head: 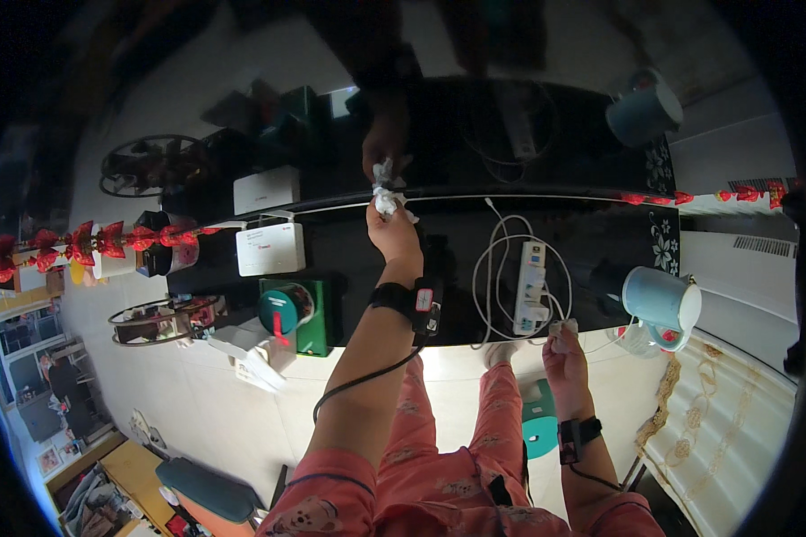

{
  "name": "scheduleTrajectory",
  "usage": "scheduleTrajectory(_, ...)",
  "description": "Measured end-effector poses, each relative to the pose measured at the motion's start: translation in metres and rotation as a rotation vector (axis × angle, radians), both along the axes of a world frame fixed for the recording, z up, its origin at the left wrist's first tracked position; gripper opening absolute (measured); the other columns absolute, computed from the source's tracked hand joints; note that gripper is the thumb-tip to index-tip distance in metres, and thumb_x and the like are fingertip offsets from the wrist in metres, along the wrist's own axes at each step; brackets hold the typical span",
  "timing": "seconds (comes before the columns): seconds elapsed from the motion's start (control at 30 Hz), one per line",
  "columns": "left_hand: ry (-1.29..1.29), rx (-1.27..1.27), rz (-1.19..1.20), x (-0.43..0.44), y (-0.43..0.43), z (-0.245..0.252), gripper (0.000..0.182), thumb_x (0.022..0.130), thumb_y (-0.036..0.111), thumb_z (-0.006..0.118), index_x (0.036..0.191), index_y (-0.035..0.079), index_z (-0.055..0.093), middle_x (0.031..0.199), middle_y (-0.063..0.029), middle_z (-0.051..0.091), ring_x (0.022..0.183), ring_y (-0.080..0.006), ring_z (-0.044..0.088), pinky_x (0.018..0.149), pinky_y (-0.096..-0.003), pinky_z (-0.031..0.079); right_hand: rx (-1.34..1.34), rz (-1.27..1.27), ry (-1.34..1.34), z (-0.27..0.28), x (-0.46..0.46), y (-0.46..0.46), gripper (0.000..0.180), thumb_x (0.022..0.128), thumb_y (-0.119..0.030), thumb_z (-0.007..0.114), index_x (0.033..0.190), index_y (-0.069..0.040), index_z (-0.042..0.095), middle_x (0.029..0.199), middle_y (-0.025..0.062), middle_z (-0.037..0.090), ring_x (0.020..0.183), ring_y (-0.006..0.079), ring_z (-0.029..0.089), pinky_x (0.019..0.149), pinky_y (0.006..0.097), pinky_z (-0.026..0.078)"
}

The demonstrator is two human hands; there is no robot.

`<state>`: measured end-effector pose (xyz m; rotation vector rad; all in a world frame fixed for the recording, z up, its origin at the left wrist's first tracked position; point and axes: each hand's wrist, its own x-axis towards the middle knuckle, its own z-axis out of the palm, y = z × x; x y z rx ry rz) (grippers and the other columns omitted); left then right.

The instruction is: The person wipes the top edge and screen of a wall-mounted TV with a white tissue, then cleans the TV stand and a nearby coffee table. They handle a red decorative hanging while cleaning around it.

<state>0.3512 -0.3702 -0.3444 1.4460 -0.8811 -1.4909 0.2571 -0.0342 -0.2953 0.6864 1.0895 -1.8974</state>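
My left hand (396, 235) pinches a crumpled white tissue (385, 201) against the lower edge of a glossy dark screen (443, 148), which mirrors the hand and tissue. Beneath it runs a black cabinet top (443, 248). Near the cabinet's front edge, my right hand (565, 362) holds another crumpled white tissue (564, 334), close to a coiled white cable (485, 295) and a white power strip (530, 288). Both wrists wear black straps with small devices.
A white router (271, 250), a round green container (285, 309) and an opened white box (258, 352) stand left. A light blue jug (658, 302) stands right. Red ornaments (107, 240) hang at the left. A cloth-covered surface (719, 409) lies lower right.
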Motion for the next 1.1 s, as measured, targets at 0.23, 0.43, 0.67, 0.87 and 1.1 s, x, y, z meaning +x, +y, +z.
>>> scheduleTrajectory(0.23, -0.060, -0.108, 0.134, -0.071, 0.042, -0.008, 0.030, 0.086, 0.001, 0.055, 0.115, 0.004, 0.049, 0.092, -0.0047, 0.058, 0.076, -0.0118, 0.055, 0.064, -0.0238, 0.046, 0.034, 0.081, 0.012, 0.002, -0.069, 0.069, 0.009, 0.086, -0.013, 0.060, 0.094, -0.010, 0.057, 0.088, 0.0000, 0.062, 0.079, 0.0098, 0.059, 0.068, 0.0217, 0.048)
scheduleTrajectory(0.43, -0.189, -0.143, 0.174, -0.138, 0.082, -0.001, 0.027, 0.086, 0.001, 0.053, 0.113, 0.004, 0.048, 0.085, -0.0036, 0.056, 0.068, -0.0106, 0.052, 0.059, -0.0243, 0.045, -0.025, 0.093, 0.001, 0.009, -0.113, 0.137, 0.008, 0.086, -0.012, 0.060, 0.094, -0.011, 0.057, 0.089, -0.0005, 0.060, 0.079, 0.0081, 0.057, 0.068, 0.0212, 0.047)
scheduleTrajectory(0.67, -0.221, -0.123, -0.017, -0.213, 0.139, -0.005, 0.036, 0.084, -0.006, 0.052, 0.117, 0.005, 0.043, 0.100, -0.0074, 0.055, 0.084, -0.0154, 0.056, 0.072, -0.0263, 0.047, 0.093, 0.011, -0.034, 0.016, -0.140, 0.188, 0.015, 0.085, -0.014, 0.061, 0.099, -0.009, 0.056, 0.092, 0.0005, 0.061, 0.081, 0.0099, 0.058, 0.069, 0.0222, 0.048)
scheduleTrajectory(0.87, 0.032, -0.044, -0.385, -0.253, 0.179, 0.003, 0.024, 0.085, -0.002, 0.055, 0.106, 0.006, 0.049, 0.085, -0.0023, 0.056, 0.071, -0.0098, 0.054, 0.059, -0.0223, 0.044, 0.132, -0.025, -0.027, 0.016, -0.150, 0.196, 0.020, 0.084, -0.014, 0.062, 0.102, -0.008, 0.055, 0.092, 0.0011, 0.061, 0.080, 0.0105, 0.058, 0.069, 0.0219, 0.048)
scheduleTrajectory(1.1, 0.152, 0.112, -0.138, -0.193, 0.170, -0.012, 0.022, 0.085, 0.001, 0.057, 0.104, 0.009, 0.051, 0.090, -0.0015, 0.058, 0.075, -0.0112, 0.055, 0.061, -0.0230, 0.045, 0.101, -0.026, -0.022, 0.013, -0.138, 0.185, 0.016, 0.083, -0.013, 0.062, 0.098, -0.009, 0.056, 0.089, 0.0004, 0.060, 0.078, 0.0101, 0.057, 0.068, 0.0217, 0.048)
